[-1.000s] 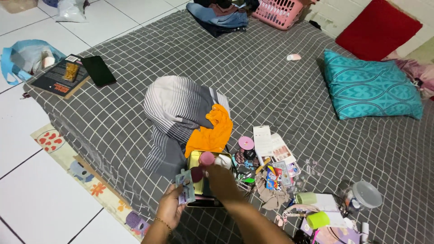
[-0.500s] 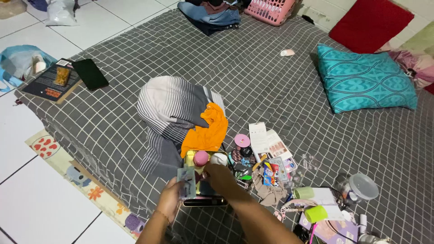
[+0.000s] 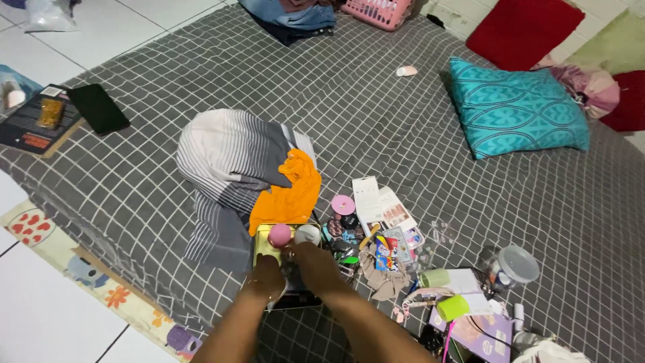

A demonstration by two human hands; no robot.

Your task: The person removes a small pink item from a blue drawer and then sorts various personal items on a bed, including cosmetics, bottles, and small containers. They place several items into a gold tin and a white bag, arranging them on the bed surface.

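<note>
Lying beside the orange cloth (image 3: 287, 191), white rectangular card packets (image 3: 379, 205) were seen. A yellow-green box (image 3: 263, 246) was gripped by the left hand (image 3: 265, 277) and right hand (image 3: 316, 263), held close together.

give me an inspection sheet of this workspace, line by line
surface: grey checked mattress on white tile floor
job's things: yellow box with pink round sponge and white one at its top edge
clutter: small cosmetics, orange cloth, striped cloth, clear jar
grippers: left hand and right hand both at the yellow box; grip unclear
cables: thin pink cord at bottom right
surroundings: teal pillow, red pillow, pink basket, black phone
</note>
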